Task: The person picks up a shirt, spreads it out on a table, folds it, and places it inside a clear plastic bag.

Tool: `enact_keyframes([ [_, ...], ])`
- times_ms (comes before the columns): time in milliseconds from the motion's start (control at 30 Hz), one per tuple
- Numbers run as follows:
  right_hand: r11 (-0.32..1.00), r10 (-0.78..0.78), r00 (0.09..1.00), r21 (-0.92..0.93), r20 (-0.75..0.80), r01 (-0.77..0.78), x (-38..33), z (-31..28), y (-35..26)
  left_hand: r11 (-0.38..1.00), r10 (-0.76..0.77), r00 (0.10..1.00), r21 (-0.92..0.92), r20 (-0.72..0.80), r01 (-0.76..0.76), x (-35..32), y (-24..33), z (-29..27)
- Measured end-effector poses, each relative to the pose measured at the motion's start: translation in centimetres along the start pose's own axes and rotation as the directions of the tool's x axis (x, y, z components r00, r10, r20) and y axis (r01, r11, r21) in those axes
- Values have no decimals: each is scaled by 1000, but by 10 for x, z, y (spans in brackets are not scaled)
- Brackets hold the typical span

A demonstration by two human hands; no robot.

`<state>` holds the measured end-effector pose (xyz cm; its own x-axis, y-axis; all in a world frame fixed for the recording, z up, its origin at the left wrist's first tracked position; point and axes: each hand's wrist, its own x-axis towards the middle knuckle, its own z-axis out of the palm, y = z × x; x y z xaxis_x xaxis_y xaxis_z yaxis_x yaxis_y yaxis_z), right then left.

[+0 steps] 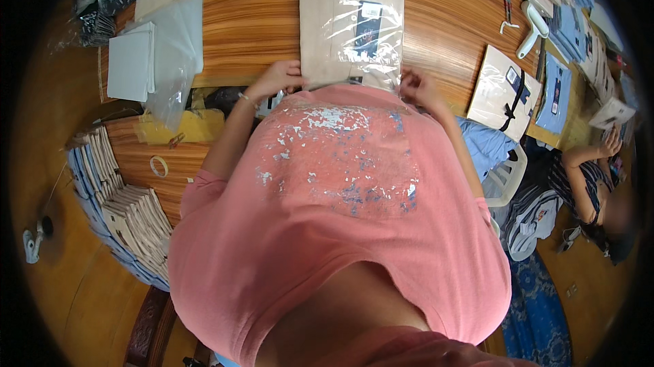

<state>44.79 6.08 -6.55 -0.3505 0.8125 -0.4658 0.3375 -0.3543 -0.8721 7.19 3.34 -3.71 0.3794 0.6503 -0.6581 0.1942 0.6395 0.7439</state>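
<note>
A folded beige shirt (320, 26) lies in front of me inside a clear plastic bag (386, 40), and a dark tag (368, 30) shows through the film. The bag's loose end spreads out past the shirt at the far side. At the near left corner, my left hand (278, 79) has its fingers pinched on the bag's edge. My right hand (420, 88) is curled at the near right corner, closed on the film there; its fingertips are slightly blurred. My chest hides the lowest edge of the bag.
White cards (129, 64) and empty clear bags (178, 47) lie at left. Stacked folded garments (136, 214) stand lower left, by a tape roll (158, 166). At right are a lint roller (533, 28), pliers (507, 7) and another beige garment (492, 88). A co-worker (582, 169) sits far right.
</note>
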Motion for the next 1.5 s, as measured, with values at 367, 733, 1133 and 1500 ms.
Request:
enact_keyframes([
  [367, 909, 175, 983, 373, 58, -184, -8, 17, -5, 997, -40, 997, -70, -71, 35, -2, -29, 11],
  [733, 955, 218, 975, 196, 48, -223, -2, 21, 6, 989, -31, 999, 141, -45, 37, -3, -17, -2],
  [1133, 972, 82, 993, 226, -88, -60, 52, 3, -63, 936, 303, 923, 258, -238, -241, 30, 46, -9],
  [1500, 834, 127, 984, 523, 124, -174, 79, 23, -61, 27, 613, 779, 983, 128, -183, 36, 84, 54],
])
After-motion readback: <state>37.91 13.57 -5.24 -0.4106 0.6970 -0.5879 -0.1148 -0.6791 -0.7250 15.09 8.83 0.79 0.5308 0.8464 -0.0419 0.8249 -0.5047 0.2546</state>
